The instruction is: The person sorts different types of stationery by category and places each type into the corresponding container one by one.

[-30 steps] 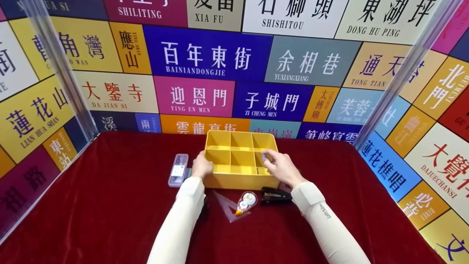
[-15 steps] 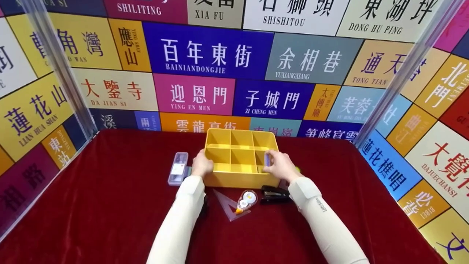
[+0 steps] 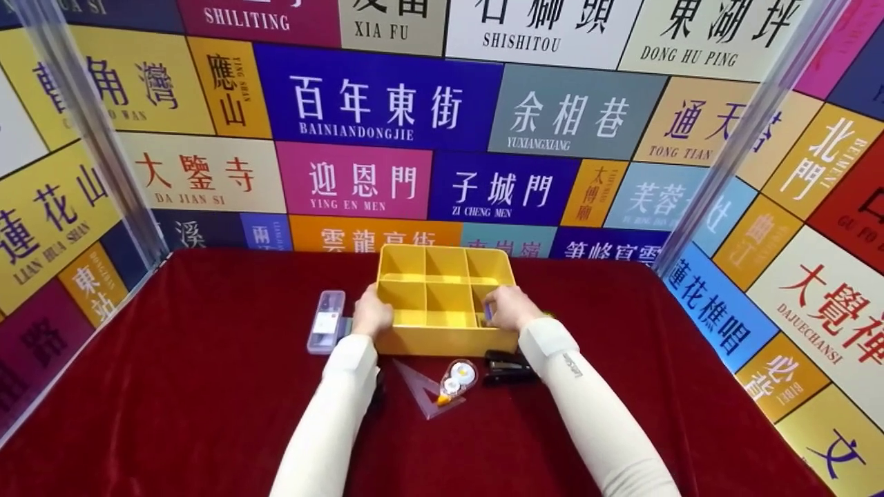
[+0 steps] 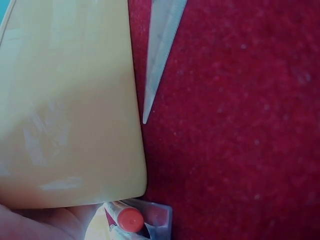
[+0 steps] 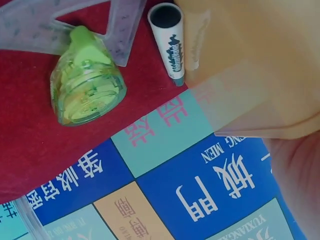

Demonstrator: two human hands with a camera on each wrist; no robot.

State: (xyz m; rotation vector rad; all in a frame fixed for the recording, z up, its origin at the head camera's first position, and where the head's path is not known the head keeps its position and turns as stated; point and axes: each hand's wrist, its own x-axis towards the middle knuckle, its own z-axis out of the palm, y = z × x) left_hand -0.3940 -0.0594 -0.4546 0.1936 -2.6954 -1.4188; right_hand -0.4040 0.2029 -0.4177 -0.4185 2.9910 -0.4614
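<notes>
Lowered, right hand [image 3: 512, 308] pinches purple item [image 3: 488, 313] inside yellow box [image 3: 442, 340] gripped by left hand [image 3: 373, 313].

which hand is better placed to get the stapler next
Probably the right hand: at the right end of the yellow box, close to the black stapler. The left hand grips the box's left end, farther away. The right apparently holds a purple thing, though.

The left fingers [image 4: 45, 226] touch the end of the yellow box [image 4: 75, 100], near a red-ended tube [image 4: 130, 219] and clear case [image 4: 163, 218]; a translucent pointed ruler [image 4: 161, 55] lies alongside on the red tabletop [image 4: 240, 140].
</notes>
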